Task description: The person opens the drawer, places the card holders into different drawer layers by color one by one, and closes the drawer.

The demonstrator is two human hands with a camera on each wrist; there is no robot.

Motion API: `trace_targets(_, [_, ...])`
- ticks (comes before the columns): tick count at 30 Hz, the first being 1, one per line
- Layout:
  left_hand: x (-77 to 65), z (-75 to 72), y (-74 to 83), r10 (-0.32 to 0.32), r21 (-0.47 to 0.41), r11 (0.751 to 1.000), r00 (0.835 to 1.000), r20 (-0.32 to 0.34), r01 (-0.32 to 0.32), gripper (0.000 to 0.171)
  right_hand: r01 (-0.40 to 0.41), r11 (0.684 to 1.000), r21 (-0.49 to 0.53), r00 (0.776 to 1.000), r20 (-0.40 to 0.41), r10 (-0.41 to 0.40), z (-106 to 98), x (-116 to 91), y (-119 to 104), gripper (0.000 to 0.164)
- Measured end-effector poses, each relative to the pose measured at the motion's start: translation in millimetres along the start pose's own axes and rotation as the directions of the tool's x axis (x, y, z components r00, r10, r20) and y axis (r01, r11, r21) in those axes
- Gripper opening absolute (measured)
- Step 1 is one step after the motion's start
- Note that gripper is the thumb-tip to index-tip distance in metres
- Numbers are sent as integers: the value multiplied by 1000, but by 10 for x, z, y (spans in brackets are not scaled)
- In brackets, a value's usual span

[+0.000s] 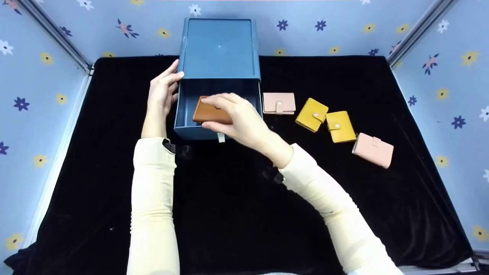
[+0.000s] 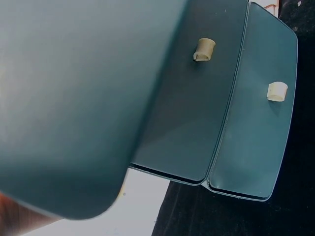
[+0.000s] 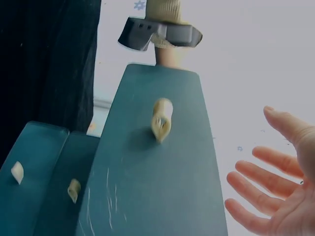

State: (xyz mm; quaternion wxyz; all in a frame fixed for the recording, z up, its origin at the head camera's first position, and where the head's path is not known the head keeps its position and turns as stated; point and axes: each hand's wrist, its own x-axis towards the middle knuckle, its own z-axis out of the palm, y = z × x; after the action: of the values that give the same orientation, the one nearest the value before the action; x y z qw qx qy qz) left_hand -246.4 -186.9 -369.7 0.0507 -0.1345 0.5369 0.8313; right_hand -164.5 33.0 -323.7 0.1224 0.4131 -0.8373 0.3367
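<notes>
A blue-grey drawer cabinet (image 1: pixel 219 46) has its top drawer (image 1: pixel 191 132) pulled out towards me. My left hand (image 1: pixel 162 89) rests along the cabinet's left side, thumb at the front edge of the top. Inside the drawer is a brown card wallet (image 1: pixel 208 111) with a snap. Over that wallet hovers my right hand (image 1: pixel 242 118), its thumb by the drawer's front rim and its fingers across the wallet's top. In the right wrist view the right hand's fingers (image 3: pixel 266 172) are spread, with nothing visible between them; the drawer front hides the wallet there.
Right of the cabinet on the black cloth lie a pink wallet (image 1: pixel 279 103), two yellow wallets (image 1: pixel 312 114) and another pink wallet (image 1: pixel 373 150). Below the pulled-out drawer, two closed drawers (image 2: pixel 192 123) show cream pull tabs. Flower-patterned panels (image 1: pixel 328 28) stand around the table.
</notes>
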Motion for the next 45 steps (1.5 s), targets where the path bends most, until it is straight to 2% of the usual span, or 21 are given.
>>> trace_targets(7, [-1, 2, 0, -5, 15, 1000, 1000, 4, 5, 57, 102, 988, 114, 991, -99, -91, 96, -140, -66, 39])
trace_targets(15, [-5, -2, 4, -4, 25, 1000, 1000, -2, 4, 57, 133, 970, 203, 981, -169, -99, 205, -292, -90, 32])
trace_targets(20, [-5, -3, 8, 2, 37, 999, 1000, -1, -2, 57, 110, 952, 287, 976, -211, -49, 286, -401, -72, 30])
trace_targets(28, [2, -7, 7, -13, 6, 1000, 1000, 4, 13, 57, 49, 920, 388, 968, -245, 52, 421, -571, -4, 24])
trace_targets(34, [1, -7, 15, -11, 9, 1000, 1000, 9, 11, 58, 6, 887, 461, 954, -267, 133, 388, -634, -72, 18])
trace_targets(38, [-2, -7, 18, -14, 3, 1000, 1000, 8, 14, 58, -44, 873, 486, 941, -272, 199, 374, -669, -131, 13])
trace_targets(45, [-7, -5, 14, -17, 18, 1000, 1000, 4, 17, 57, -109, 871, 480, 905, -315, 286, 513, -728, -59, 7])
